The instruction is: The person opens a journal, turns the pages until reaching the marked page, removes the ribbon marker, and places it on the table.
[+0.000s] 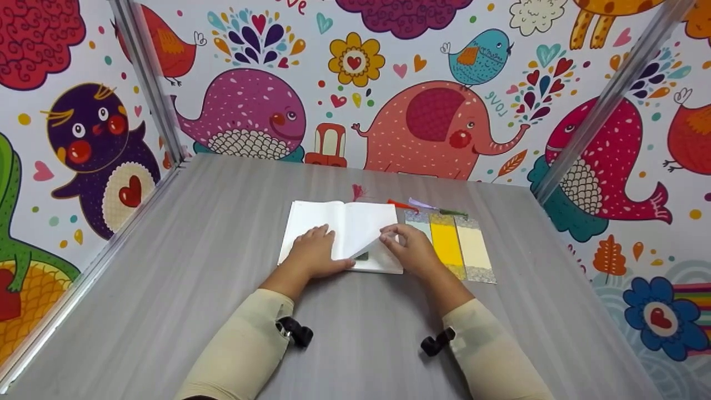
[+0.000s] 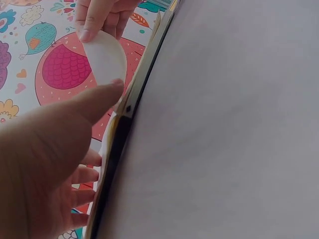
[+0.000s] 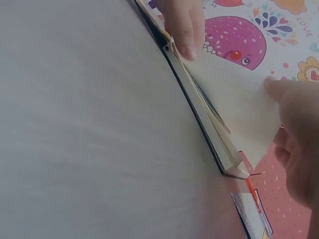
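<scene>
**Ana:** Grey wood-grain table point(image 1: 166, 289) fills the head view, walled by cartoon wallpaper point(image 1: 433, 128) with whales, birds and an elephant. What lies on it?

**Ben:** An open white book point(image 1: 339, 228) at the centre. The left hand point(image 1: 315, 254) rests flat on its left page, fingers straight, thumb toward the spine. At three o'clock from it, the right hand point(image 1: 408, 247) pinches the lower corner of a page point(image 1: 364, 244) and curls it up off the right half.

**Ana:** And beside the book?

**Ben:** Three bookmarks point(image 1: 450, 244) lie side by side at three o'clock, touching or just beside the book's right edge: pale, yellow, cream. Their tassels point to twelve o'clock. A red tassel point(image 1: 358, 193) lies just past the book's top edge.

**Ana:** Left wrist view?

**Ben:** Table point(image 2: 229, 129) on the right half. The left hand point(image 2: 45, 164) is large at seven o'clock, fingers spread and relaxed on the book, whose dark edge point(image 2: 119, 144) runs diagonally. At eleven o'clock the right hand point(image 2: 102, 17) holds the curled page point(image 2: 107, 57) between its fingertips.

**Ana:** Right wrist view?

**Ben:** Table point(image 3: 89, 129) on the left. The book's page block point(image 3: 209, 129) runs from twelve to five o'clock. The right hand point(image 3: 296, 134) at three o'clock grips the lifted page point(image 3: 244, 104); the left hand point(image 3: 184, 25) at twelve presses the book. Bookmarks point(image 3: 254, 209) show at five o'clock.
</scene>
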Demonstrator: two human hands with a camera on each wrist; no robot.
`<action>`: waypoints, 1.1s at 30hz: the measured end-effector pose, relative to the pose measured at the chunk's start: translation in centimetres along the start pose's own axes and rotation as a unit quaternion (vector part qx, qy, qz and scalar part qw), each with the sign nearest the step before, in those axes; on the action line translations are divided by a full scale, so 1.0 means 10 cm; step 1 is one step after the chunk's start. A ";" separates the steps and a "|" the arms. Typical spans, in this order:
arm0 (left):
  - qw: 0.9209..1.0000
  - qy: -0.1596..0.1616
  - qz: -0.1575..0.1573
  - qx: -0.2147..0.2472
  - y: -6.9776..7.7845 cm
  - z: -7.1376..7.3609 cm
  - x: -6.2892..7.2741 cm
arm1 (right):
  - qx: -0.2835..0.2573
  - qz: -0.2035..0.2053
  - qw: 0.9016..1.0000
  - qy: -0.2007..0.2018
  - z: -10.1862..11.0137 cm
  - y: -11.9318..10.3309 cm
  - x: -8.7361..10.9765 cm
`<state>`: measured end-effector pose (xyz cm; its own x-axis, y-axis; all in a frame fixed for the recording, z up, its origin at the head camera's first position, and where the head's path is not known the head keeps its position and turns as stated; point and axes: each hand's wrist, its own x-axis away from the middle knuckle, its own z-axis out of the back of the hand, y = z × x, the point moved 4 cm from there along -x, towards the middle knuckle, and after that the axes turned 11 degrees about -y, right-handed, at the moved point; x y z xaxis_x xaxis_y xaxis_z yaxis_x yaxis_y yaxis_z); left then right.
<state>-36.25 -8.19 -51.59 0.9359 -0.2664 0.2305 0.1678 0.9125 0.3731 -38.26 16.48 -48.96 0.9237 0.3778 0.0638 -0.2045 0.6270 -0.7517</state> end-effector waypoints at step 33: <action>0.982 0.171 -0.082 0.004 0.05 0.19 0.05 | 0.247 0.001 0.961 -0.128 -0.18 0.13 -0.03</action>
<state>-36.33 -8.43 -49.57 0.9460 -0.2883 -0.1482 0.3237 0.8633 0.3872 -38.25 15.93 -51.10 0.8258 0.4953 0.2697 -0.3936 0.8487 -0.3533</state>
